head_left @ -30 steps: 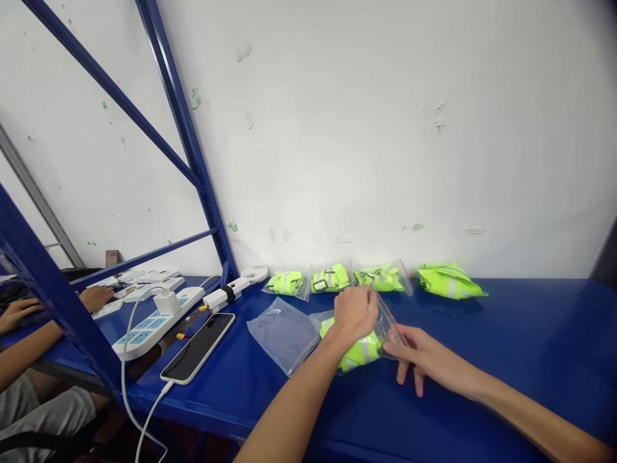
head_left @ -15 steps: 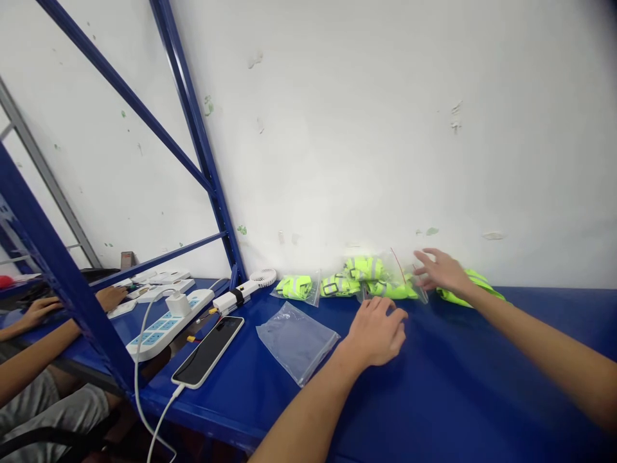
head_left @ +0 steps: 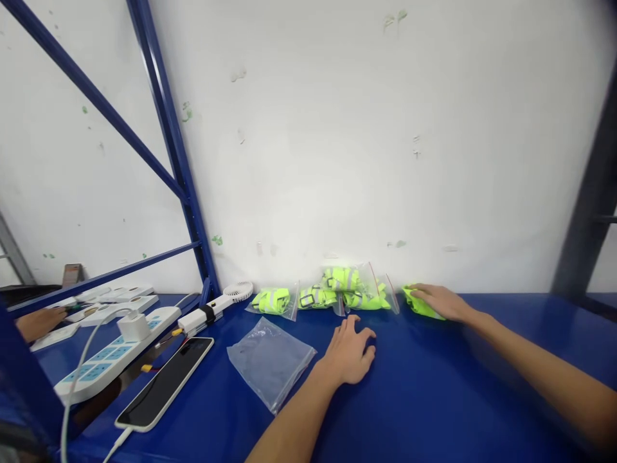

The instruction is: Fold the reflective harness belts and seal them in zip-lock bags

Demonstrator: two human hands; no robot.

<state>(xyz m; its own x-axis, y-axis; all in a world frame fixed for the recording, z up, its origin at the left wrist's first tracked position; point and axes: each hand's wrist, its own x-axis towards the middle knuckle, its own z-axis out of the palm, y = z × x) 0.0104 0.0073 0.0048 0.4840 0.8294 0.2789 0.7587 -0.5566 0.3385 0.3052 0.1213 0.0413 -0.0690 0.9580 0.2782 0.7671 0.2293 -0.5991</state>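
My left hand (head_left: 349, 352) rests palm down on the blue table, fingers spread and holding nothing. Left of it lies a clear zip bag (head_left: 270, 363), flat, with nothing visible inside. At the back right, my right hand (head_left: 442, 302) is over a loose fluorescent yellow reflective vest (head_left: 420, 305), its fingers bent down onto the fabric; the palm hides part of the vest. Between the hands, against the wall, sit several bagged yellow reflective bundles (head_left: 342, 279) with grey strips, some stacked. One more bagged bundle (head_left: 271, 301) lies further left.
A charging phone (head_left: 166, 382), a white power strip (head_left: 108, 360) and a small white fan (head_left: 237, 292) occupy the table's left side. Blue rack posts (head_left: 186, 186) rise behind them. Another person's hand (head_left: 41, 323) is beyond the rack at far left.
My right hand has come down from the air beside the bagged bundles onto the loose vest. My left hand stays on the table. The view has swung right.
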